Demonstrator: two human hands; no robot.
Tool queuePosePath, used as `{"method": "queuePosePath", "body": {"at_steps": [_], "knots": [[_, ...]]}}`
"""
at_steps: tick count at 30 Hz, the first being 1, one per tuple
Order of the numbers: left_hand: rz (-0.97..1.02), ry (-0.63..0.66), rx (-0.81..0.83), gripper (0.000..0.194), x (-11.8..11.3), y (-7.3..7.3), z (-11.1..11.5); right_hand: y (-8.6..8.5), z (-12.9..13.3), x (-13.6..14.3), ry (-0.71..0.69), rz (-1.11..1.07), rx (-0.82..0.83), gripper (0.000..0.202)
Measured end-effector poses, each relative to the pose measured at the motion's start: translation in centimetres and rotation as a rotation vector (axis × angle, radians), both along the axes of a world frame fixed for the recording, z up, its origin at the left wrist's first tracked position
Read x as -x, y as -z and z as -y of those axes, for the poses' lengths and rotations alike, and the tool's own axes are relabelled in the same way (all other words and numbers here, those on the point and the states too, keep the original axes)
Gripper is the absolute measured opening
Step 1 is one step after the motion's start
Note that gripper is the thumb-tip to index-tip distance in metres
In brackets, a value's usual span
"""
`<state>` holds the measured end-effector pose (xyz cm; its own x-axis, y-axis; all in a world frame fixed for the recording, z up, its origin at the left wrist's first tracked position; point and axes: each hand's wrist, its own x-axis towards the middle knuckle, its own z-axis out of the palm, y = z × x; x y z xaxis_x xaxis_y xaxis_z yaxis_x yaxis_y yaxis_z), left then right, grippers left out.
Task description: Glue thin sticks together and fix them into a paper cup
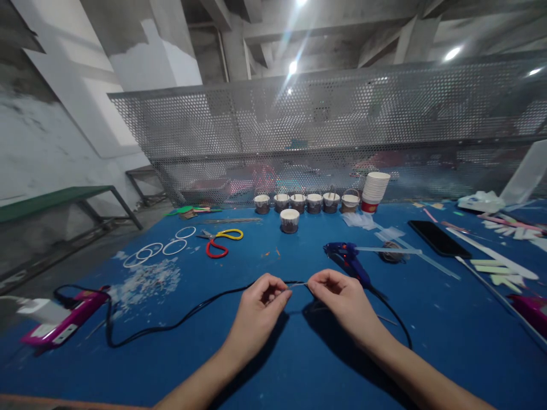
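Observation:
Above the blue table, my left hand [261, 310] and my right hand [348, 302] face each other with a small gap between their fingertips. A thin greyish strand [299, 284] stretches across that gap, pinched at both ends; whether it is wire or twine I cannot tell. Just beyond my right hand lies a blue glue gun [352, 263] with a clear glue stick in its back. Its black cord [171, 327] passes behind my hands. Farther off, a small paper cup [289, 222] with a dark wrapped side stands upright.
Several wrapped cups with thin handles [314, 204] line the back, beside stacked paper cups [376, 191]. At left lie scissors [219, 242], white rings [175, 246], white scraps [147, 283] and a pink power strip [70, 322]. A phone [439, 239] and dark twine [392, 252] are at right.

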<state>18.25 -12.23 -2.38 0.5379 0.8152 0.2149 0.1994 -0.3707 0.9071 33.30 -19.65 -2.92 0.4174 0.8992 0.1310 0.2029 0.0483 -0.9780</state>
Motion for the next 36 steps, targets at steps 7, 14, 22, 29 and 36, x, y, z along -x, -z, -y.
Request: {"method": "queuePosePath", "body": {"at_steps": [7, 14, 22, 29, 36], "knots": [[0.019, -0.018, -0.193, 0.016, 0.18, 0.51, -0.06, 0.15, 0.18, -0.04, 0.008, 0.027, 0.007, 0.02], [-0.022, -0.016, -0.229, 0.019, 0.3, 0.4, 0.14, -0.06, 0.13, -0.1, -0.009, -0.007, 0.017, 0.02], [-0.039, 0.026, -0.219, 0.022, 0.39, 0.35, 0.13, 0.02, 0.0, -0.15, -0.008, -0.014, 0.008, 0.02], [-0.036, 0.047, -0.168, 0.023, 0.23, 0.37, 0.11, 0.06, -0.08, -0.19, -0.005, -0.001, 0.006, 0.02], [-0.041, 0.034, -0.013, 0.022, 0.02, 0.05, 0.05, 0.22, -0.11, -0.12, 0.003, -0.002, -0.002, 0.02]]}}
